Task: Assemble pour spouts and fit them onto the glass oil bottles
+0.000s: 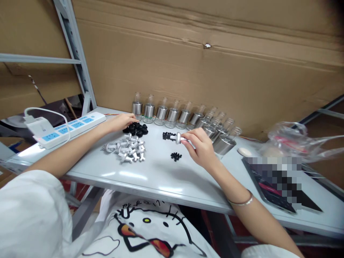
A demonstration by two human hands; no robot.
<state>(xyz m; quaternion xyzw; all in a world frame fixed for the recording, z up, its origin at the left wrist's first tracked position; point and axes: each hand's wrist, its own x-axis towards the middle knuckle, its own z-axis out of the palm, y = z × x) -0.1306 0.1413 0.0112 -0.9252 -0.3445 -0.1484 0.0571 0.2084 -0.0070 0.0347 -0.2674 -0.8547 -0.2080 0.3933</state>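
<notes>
Silver-coloured, disc-collared spout piece (178, 138) sits near the centre of the frame, its long axis running almost level from side to side, the collared end pointing left. Left of centre, the left hand (122, 122) reaches to a pile of round black stoppers (139, 133); I cannot tell whether its fingers are closed on one. Below lies a jumbled heap of similar silver pieces (133, 145). Further right, small black beads (176, 156) cluster; the right hand (200, 146) pinches the spout piece's right end between thumb and fingers.
</notes>
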